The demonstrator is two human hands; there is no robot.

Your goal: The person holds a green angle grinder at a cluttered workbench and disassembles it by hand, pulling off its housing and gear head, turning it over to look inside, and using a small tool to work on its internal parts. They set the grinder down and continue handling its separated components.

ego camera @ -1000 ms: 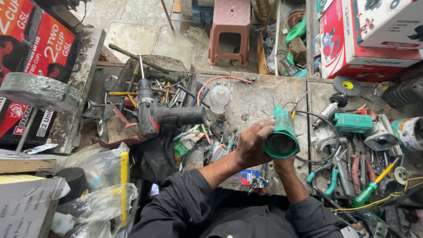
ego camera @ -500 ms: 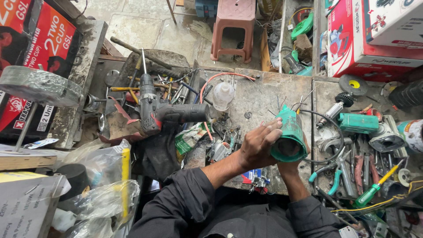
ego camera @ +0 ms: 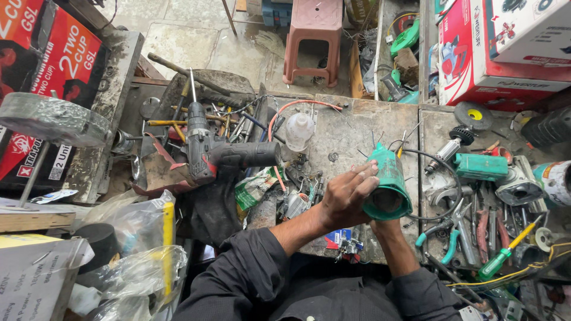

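Since before, we tilted the green motor housing [ego camera: 387, 184] closer.
Our left hand [ego camera: 345, 196] grips its side; right hand's grip is hidden beneath.

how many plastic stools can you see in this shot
1: a pink plastic stool stands on the floor at top centre, beyond the cluttered workbench. Others may be hidden outside the frame.

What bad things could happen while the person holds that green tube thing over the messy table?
The green housing sits between the left hand and the right hand, above a bench crowded with parts; if it slips, it could knock small pieces away. Thin wires trail from its far end and might snag or tear on nearby tools. The drill lies close by with its bit sticking out, so a reaching arm could possibly get scraped.
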